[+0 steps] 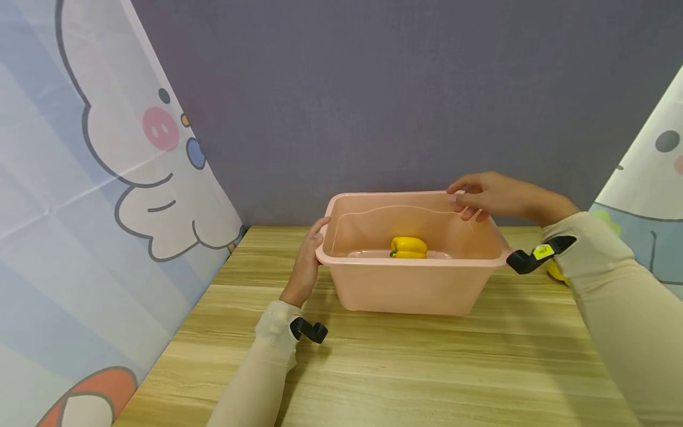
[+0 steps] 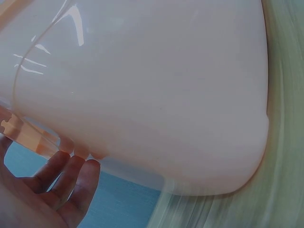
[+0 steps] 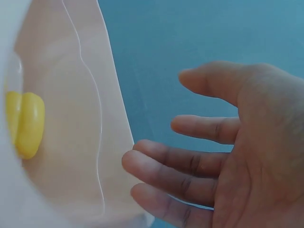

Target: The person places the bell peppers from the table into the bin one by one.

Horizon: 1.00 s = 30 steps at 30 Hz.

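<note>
A pink plastic bin (image 1: 405,289) stands on the wooden table, its mouth facing up. Inside it, on the floor, lies a yellow bell pepper (image 1: 408,247), also seen at the left edge of the right wrist view. My left hand (image 1: 306,264) grips the bin's left rim, thumb at the edge; in the left wrist view its fingertips (image 2: 90,167) meet the outer wall just under the rim. Over the bin's right back corner is my right hand (image 1: 493,194), fingers spread and loosely bent, holding nothing.
Another yellow object (image 1: 557,271) lies on the table to the right, mostly hidden behind my right forearm. A dark grey partition (image 1: 395,95) rises behind the bin. Cartoon-printed curtains (image 1: 64,178) hang at both sides of the wooden table (image 1: 405,367).
</note>
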Tool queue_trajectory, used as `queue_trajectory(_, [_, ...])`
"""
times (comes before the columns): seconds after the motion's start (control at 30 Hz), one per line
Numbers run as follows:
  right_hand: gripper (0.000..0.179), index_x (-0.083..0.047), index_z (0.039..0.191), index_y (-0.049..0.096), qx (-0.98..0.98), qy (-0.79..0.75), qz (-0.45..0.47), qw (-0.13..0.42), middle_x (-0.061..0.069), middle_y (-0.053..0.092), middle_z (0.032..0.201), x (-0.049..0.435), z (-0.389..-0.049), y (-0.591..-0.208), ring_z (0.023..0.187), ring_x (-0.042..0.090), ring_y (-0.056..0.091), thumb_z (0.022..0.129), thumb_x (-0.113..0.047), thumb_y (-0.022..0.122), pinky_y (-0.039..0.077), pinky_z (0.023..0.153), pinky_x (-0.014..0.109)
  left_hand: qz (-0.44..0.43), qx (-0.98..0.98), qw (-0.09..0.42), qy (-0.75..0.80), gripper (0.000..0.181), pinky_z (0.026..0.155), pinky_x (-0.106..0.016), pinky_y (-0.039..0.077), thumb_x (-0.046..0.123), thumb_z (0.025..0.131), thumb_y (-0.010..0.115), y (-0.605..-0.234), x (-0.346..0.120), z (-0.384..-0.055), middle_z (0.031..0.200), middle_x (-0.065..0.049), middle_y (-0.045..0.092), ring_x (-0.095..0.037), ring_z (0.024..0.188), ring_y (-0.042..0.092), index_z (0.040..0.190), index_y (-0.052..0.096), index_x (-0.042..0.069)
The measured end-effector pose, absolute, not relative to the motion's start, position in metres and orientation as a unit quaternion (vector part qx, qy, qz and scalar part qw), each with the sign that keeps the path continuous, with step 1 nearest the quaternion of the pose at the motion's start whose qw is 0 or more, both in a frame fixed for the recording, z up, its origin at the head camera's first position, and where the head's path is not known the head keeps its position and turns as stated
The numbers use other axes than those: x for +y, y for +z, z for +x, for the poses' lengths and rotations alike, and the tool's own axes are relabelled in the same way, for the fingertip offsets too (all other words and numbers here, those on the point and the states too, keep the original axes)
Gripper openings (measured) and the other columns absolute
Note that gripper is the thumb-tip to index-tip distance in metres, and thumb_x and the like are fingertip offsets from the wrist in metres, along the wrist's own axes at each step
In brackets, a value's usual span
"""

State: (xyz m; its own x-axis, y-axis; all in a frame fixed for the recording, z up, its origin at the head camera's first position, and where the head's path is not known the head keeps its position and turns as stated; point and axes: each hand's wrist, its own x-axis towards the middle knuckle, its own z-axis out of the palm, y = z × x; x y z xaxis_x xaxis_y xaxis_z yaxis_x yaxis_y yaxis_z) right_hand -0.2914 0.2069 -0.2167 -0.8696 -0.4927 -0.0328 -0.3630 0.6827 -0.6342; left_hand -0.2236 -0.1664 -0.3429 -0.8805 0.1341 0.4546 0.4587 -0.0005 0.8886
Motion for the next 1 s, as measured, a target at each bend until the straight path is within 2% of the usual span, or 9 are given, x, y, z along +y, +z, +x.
queue_trajectory(0.3, [0.043, 0.000, 0.138, 0.053, 0.906, -0.371, -0.203, 0.019, 0.016, 0.069, 0.112, 0.243, -0.280, -0.225, 0.090, 0.021, 0.069, 0.105, -0.028, 0.052, 0.057, 0.072, 0.032, -0.211, -0.700, 0.119, -0.672, 0.049, 0.070, -0.027, 0.048, 0.016, 0.108, 0.025, -0.345, -0.165, -0.225, 0.101, -0.019, 0.058, -0.020, 0.081, 0.058, 0.153, 0.033, -0.003])
queue_trajectory(0.53, [0.047, -0.004, 0.136, 0.053, 0.910, -0.376, -0.166, -0.047, 0.009, 0.070, 0.108, 0.273, -0.267, -0.235, 0.086, 0.016, 0.069, 0.104, -0.039, 0.050, 0.056, 0.071, 0.027, -0.221, -0.691, 0.121, -0.677, 0.049, 0.071, -0.029, 0.048, 0.021, 0.110, 0.024, -0.361, -0.169, -0.243, 0.104, -0.019, 0.058, -0.029, 0.083, 0.057, 0.155, 0.034, 0.004])
queue_trajectory(0.63, [0.049, -0.004, 0.137, 0.052, 0.915, -0.370, -0.153, -0.059, 0.007, 0.069, 0.108, 0.282, -0.263, -0.238, 0.085, 0.012, 0.068, 0.105, -0.040, 0.049, 0.055, 0.070, 0.025, -0.220, -0.691, 0.130, -0.677, 0.049, 0.069, -0.029, 0.048, 0.027, 0.110, 0.026, -0.366, -0.171, -0.247, 0.100, -0.016, 0.059, -0.028, 0.081, 0.057, 0.154, 0.037, 0.009])
queue_trajectory(0.77, [0.047, -0.002, 0.137, 0.051, 0.914, -0.371, -0.148, -0.067, 0.003, 0.070, 0.104, 0.292, -0.259, -0.246, 0.084, 0.009, 0.067, 0.105, -0.037, 0.048, 0.055, 0.069, 0.024, -0.217, -0.692, 0.142, -0.674, 0.050, 0.069, -0.029, 0.048, 0.035, 0.108, 0.031, -0.368, -0.172, -0.248, 0.101, -0.013, 0.059, -0.021, 0.080, 0.058, 0.152, 0.041, 0.013])
queue_trajectory(0.9, [0.046, -0.002, 0.135, 0.052, 0.909, -0.386, -0.140, -0.071, -0.004, 0.070, 0.098, 0.301, -0.255, -0.255, 0.084, 0.009, 0.067, 0.105, -0.037, 0.049, 0.055, 0.068, 0.025, -0.216, -0.693, 0.144, -0.672, 0.052, 0.070, -0.030, 0.048, 0.038, 0.107, 0.032, -0.369, -0.173, -0.246, 0.107, -0.015, 0.060, -0.018, 0.081, 0.059, 0.152, 0.041, 0.013])
queue_trajectory(1.0, [0.045, -0.001, 0.133, 0.053, 0.911, -0.383, -0.134, -0.076, -0.003, 0.070, 0.096, 0.306, -0.255, -0.261, 0.082, 0.007, 0.067, 0.106, -0.036, 0.048, 0.056, 0.067, 0.026, -0.218, -0.694, 0.143, -0.671, 0.053, 0.070, -0.030, 0.049, 0.038, 0.107, 0.032, -0.370, -0.174, -0.246, 0.110, -0.017, 0.061, -0.019, 0.082, 0.059, 0.152, 0.040, 0.012])
